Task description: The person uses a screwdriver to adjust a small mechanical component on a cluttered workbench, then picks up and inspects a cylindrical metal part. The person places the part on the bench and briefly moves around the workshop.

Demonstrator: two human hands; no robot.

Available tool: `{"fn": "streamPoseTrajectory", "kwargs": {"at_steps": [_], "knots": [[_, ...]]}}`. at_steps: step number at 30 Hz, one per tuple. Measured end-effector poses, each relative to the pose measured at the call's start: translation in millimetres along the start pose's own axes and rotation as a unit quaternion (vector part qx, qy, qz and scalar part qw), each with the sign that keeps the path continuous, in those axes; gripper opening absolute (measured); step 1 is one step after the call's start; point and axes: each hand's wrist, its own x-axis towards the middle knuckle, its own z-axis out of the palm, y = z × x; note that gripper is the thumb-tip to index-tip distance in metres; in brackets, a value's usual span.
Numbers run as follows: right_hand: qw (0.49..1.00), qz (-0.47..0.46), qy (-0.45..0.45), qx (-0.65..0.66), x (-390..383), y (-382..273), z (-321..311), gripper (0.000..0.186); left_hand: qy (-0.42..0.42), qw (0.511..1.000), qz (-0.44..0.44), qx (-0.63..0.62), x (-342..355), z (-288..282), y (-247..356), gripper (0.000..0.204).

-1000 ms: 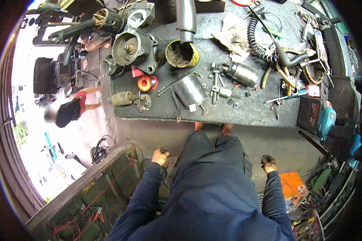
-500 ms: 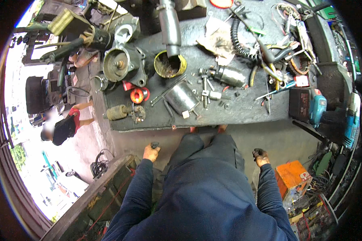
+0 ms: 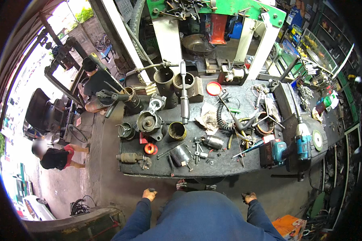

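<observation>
My left hand [image 3: 149, 194] hangs at the left of my body, below the bench's front edge, its fingers curled round something dark that I cannot make out. My right hand [image 3: 249, 197] is at my right side with blackened, curled fingers; its contents are hidden. Neither touches the worn black workbench [image 3: 229, 168]. On the bench lie a steel cylinder [image 3: 180, 154], a small motor body [image 3: 128, 157], a housing with a shaft [image 3: 148, 123], a yellow-rimmed can [image 3: 177, 131], a red spool [image 3: 150, 148], bolts [image 3: 197, 148] and a coiled cable [image 3: 223, 118].
Cordless drills [image 3: 303, 140] rest at the right. A green-and-white frame [image 3: 168, 36] stands behind. Two other people [image 3: 96, 80] are at the left, one in red shorts [image 3: 70, 157]. A metal bin [image 3: 80, 223] is at lower left, an orange box [image 3: 287, 225] at lower right.
My view has lifted, bringing the rear frame and second person into sight; the bench appears lower in the picture. My hands stay at my sides.
</observation>
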Motion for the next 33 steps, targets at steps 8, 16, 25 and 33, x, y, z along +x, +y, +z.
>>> {"fn": "streamPoseTrajectory", "kwargs": {"at_steps": [8, 16, 25, 33], "knots": [[0.996, -0.049, -0.007, -0.08, 46, 0, 12, 0.047, 0.032, 0.999, -0.021, -0.004, -16, 0, -3, 0.037], [0.998, -0.012, -0.056, -0.001, 11, 8, 18, 0.04, 0.028, 0.995, -0.094, 0.004, -75, -2, -37, 0.041], [0.995, 0.008, -0.065, -0.072, 4, 48, 16, 0.035, -0.016, 0.989, -0.146, -0.025, -86, -2, -44, 0.03], [1.0, -0.006, -0.016, -0.026, 2, -14, 9, 0.043, 0.01, 0.999, -0.04, -0.032, -2, 3, -15, 0.037]]}}
